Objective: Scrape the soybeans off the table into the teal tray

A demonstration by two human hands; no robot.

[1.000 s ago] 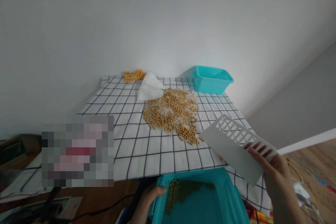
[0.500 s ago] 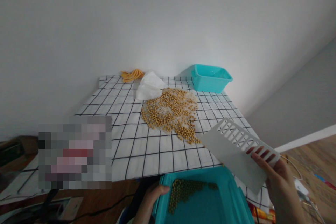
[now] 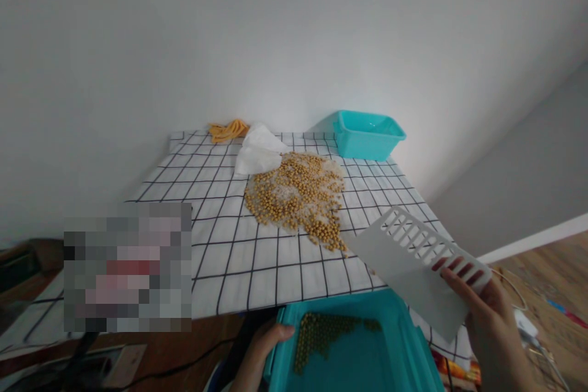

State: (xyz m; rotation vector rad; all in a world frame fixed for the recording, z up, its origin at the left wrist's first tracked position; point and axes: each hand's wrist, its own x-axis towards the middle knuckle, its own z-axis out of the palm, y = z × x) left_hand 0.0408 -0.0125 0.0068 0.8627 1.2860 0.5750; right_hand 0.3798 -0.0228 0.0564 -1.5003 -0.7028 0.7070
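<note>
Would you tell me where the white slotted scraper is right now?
The white slotted scraper is in the right hand, low right, beside the soybean pile.

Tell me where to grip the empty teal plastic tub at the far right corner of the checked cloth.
Grip the teal plastic tub by its flared rim on the near long side, coming from the front and above. The rim juts out past the sloping walls, giving the fingers a lip to hook under. Its mouth faces up and appears empty, and the scattered yellow beans lie short of it, so that approach looks unobstructed.
</note>
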